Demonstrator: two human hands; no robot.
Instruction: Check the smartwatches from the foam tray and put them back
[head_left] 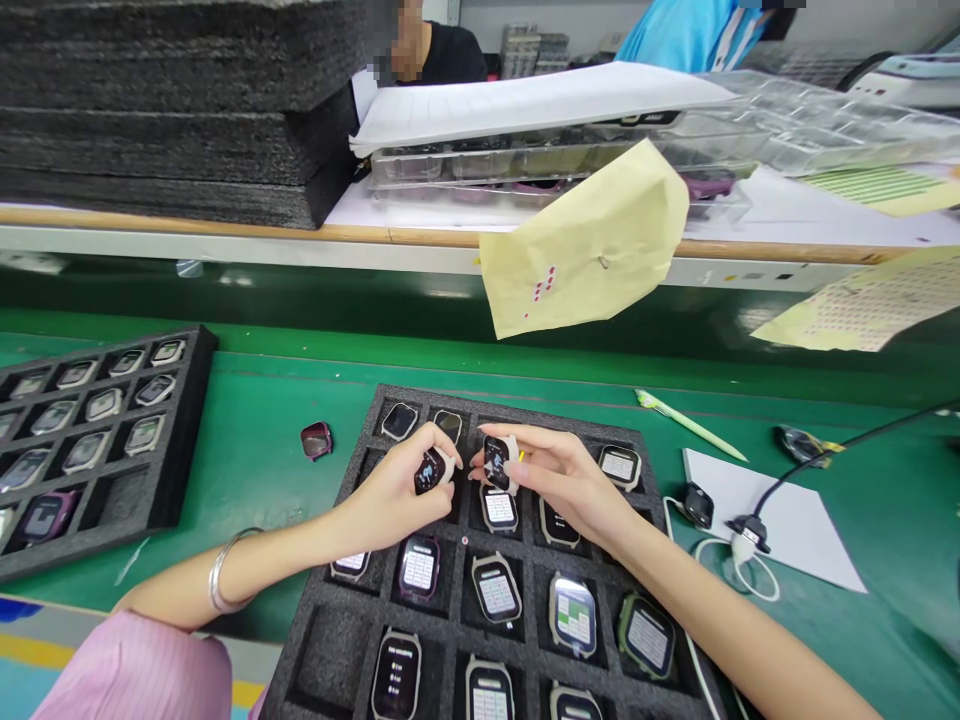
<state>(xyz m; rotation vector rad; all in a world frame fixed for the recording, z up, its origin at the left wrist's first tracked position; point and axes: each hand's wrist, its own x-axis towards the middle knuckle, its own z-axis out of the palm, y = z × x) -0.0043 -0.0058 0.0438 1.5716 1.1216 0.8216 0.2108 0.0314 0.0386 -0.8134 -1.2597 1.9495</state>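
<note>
Nearest to us, a pink sleeve (142, 665) is showing at the lower left. Green and broad, the worktop (255, 400) is carrying all that we are handling. On it, a black foam tray (330, 650) is lying before us, its compartments mostly holding watches (495, 585), many with lit screens. A second tray (187, 430) is lying at the left, also bearing watches. To the right, a white sheet (814, 530) is lying flat. Over the far part of the black foam tray, our left hand (397, 490) and right hand (566, 470) are hovering near each other. Just beyond the sheet, a green pen (690, 425) is lying aslant. Our left fingers are curling snugly about a first watch (429, 470); our right fingers, parted only by its case, are pinching a second watch (496, 462). Between the trays, a burgundy watch (316, 440) is lying loose.
</note>
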